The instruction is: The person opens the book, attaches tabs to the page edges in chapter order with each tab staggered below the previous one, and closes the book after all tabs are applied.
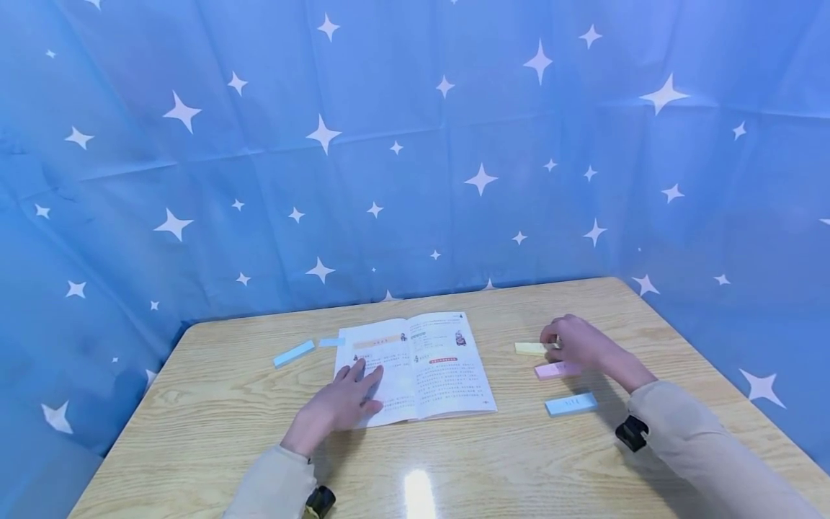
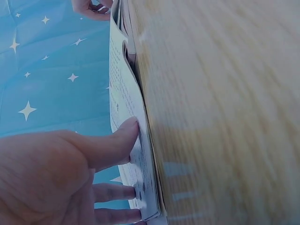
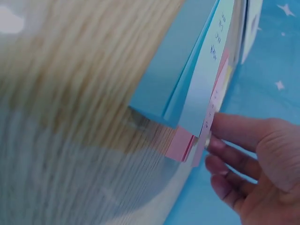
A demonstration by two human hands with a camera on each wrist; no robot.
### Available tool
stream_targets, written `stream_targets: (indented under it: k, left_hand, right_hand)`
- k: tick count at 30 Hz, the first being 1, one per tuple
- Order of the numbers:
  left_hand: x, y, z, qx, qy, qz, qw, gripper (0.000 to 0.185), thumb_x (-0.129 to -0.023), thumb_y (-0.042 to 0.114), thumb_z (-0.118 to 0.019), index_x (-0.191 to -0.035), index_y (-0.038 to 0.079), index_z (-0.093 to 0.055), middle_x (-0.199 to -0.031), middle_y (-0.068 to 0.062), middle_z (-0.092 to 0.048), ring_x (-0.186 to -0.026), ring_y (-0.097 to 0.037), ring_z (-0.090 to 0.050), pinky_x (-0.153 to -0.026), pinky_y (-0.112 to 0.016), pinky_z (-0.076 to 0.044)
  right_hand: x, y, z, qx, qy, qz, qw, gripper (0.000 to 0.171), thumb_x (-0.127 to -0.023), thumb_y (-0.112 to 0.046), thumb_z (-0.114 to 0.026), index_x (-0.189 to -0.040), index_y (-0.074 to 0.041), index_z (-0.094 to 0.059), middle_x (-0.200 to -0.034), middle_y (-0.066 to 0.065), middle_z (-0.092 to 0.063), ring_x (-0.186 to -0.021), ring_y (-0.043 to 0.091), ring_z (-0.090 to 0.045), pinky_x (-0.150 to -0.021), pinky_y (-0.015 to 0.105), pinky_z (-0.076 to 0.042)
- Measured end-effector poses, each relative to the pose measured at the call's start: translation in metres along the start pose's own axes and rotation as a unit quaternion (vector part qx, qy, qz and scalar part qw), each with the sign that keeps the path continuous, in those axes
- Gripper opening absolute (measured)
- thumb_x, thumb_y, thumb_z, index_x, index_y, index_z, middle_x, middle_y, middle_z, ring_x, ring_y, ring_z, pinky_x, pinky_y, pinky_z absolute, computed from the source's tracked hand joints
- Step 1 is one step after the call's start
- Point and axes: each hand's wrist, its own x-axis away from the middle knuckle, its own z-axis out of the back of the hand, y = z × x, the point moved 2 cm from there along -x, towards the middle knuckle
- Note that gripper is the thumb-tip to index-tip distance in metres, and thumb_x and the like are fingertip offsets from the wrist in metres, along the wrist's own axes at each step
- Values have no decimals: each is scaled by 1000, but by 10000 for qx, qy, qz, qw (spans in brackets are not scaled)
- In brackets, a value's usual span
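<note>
An open book (image 1: 447, 375) with printed text and small pictures lies on the table. My left hand (image 1: 346, 396) rests on its left page with the fingers spread and fairly straight; the left wrist view shows the thumb (image 2: 126, 133) on the paper near the lower edge. To the right of the book, my right hand (image 1: 580, 346) pinches the right end of a yellow sticky note pad (image 1: 530, 348) between curled fingers. Just in front of it lies a pink sticky note pad (image 1: 554, 370). Nearer still is a blue sticky note pad (image 1: 570, 404) with handwriting on top.
Left of the book lies another blue sticky pad (image 1: 294, 354). A pale blue strip (image 1: 331, 342) sits at the book's left edge. The wooden table (image 1: 493, 468) reaches back to a blue curtain (image 1: 389, 180) with white stars.
</note>
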Motion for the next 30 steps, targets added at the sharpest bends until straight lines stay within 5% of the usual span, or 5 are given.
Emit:
stream_targets:
  k: [8, 14, 17, 24, 30]
  left_hand:
    - [-2, 7, 2, -359, 877, -524, 9941, 47, -102, 23, -62, -143, 1, -51, -149, -35, -35, -140, -50, -33, -105, -61, -41]
    - [-8, 22, 2, -759, 1991, -930, 9726, 47, -99, 25, -68, -136, 0, -57, -140, -29, -50, -130, -45, -49, -98, -57, -48]
    - [-9, 35, 5, -569, 2413, -1204, 9613, 50, -99, 29, -68, -138, 1, -56, -137, -24, -55, -122, -40, -57, -94, -53, -52]
    - [-2, 66, 13, 767, 2224, -1910, 9530, 55, -97, 30, -70, -142, 5, -51, -129, -9, -55, -92, -22, -65, -69, -30, -55]
    - [0, 76, 14, 1062, 2282, -2091, 9450, 31, -92, 18, -76, -119, 4, -66, -101, -3, -60, -66, -8, -50, -57, -19, -47]
  right_hand:
    - [-4, -20, 10, -357, 373, 71, 9986, 14, -86, -3, -77, -100, 0, -74, -89, 3, -69, -80, 16, -64, -72, 36, -57]
    - [-11, -67, 17, -540, 648, 745, 9936, 15, -87, -3, -77, -102, -2, -74, -92, 2, -68, -80, 13, -65, -69, 29, -57]
    - [-15, -94, 18, -582, 603, 1050, 9909, 15, -89, -4, -76, -104, -3, -74, -95, 2, -68, -77, 9, -62, -65, 25, -55]
    - [-22, -147, 16, -631, 611, 1913, 9776, 15, -90, -8, -76, -105, -7, -75, -101, 2, -67, -75, 9, -60, -65, 25, -54]
    - [-25, -170, 16, -673, 739, 2351, 9668, 15, -90, -9, -77, -105, -9, -75, -98, -2, -66, -75, 7, -58, -65, 22, -52]
